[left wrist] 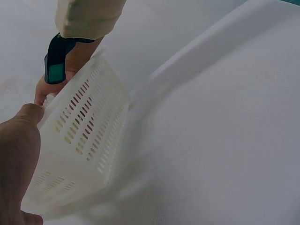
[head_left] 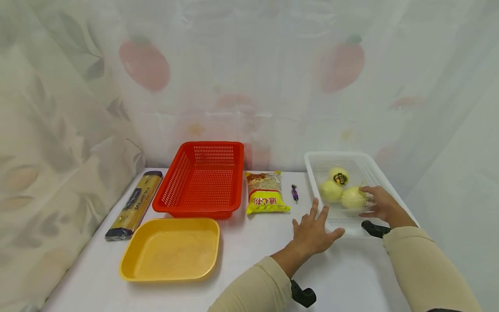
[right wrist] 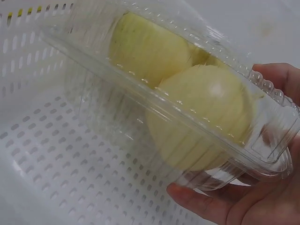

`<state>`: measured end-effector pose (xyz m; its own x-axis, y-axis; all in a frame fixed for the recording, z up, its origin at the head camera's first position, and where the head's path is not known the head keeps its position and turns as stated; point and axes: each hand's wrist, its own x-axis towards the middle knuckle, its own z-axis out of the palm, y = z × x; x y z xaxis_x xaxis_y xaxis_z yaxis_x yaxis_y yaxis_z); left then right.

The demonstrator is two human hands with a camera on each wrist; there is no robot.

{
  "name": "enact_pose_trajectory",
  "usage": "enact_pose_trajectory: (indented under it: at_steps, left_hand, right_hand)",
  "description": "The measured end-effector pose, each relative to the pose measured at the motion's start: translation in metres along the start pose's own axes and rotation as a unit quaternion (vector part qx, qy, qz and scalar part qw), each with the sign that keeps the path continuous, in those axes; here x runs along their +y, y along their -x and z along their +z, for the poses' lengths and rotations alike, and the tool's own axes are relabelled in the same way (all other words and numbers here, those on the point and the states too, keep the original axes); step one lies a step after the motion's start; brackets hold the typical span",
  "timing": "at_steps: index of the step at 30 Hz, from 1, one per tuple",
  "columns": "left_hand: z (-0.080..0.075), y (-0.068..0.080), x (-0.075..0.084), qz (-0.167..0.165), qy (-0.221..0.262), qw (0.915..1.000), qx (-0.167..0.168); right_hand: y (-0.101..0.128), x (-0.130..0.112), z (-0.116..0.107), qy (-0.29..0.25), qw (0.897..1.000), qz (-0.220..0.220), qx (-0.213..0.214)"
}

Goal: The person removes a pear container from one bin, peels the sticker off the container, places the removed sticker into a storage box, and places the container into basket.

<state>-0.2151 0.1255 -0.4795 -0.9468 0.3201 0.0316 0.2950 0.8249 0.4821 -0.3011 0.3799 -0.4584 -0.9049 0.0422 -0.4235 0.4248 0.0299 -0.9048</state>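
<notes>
A clear plastic clamshell box [right wrist: 140, 93] holds round pale-yellow fruits [right wrist: 201, 117] and sits tilted inside the white perforated basket [head_left: 308, 167]. My right hand [head_left: 383, 206] grips the box at its right end, the thumb on one side and fingers on the other. A dark round label [head_left: 341, 178] shows over one fruit in the head view. My left hand [head_left: 312, 232] has its fingers spread beside the basket's near left corner and holds nothing. In the left wrist view the left hand [left wrist: 18, 150] overlaps the basket's outer wall [left wrist: 79, 126].
Left of the basket lie a small purple-wrapped candy [head_left: 294, 194] and a yellow-and-clear bag of pasta [head_left: 268, 193]. Farther left stand a red basket [head_left: 238, 182] and a yellow tray [head_left: 171, 251]. A spaghetti pack [head_left: 134, 206] lies by the table's left edge. Curtains hang behind.
</notes>
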Motion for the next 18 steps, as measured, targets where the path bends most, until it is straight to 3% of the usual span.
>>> enact_pose_trajectory:
  at_steps: [18]
  left_hand:
    - [0.001, 0.001, -0.002, 0.013, 0.024, 0.9996, 0.003]
  right_hand:
    - [0.025, -0.018, -0.01, -0.054, 0.998, 0.012, 0.011]
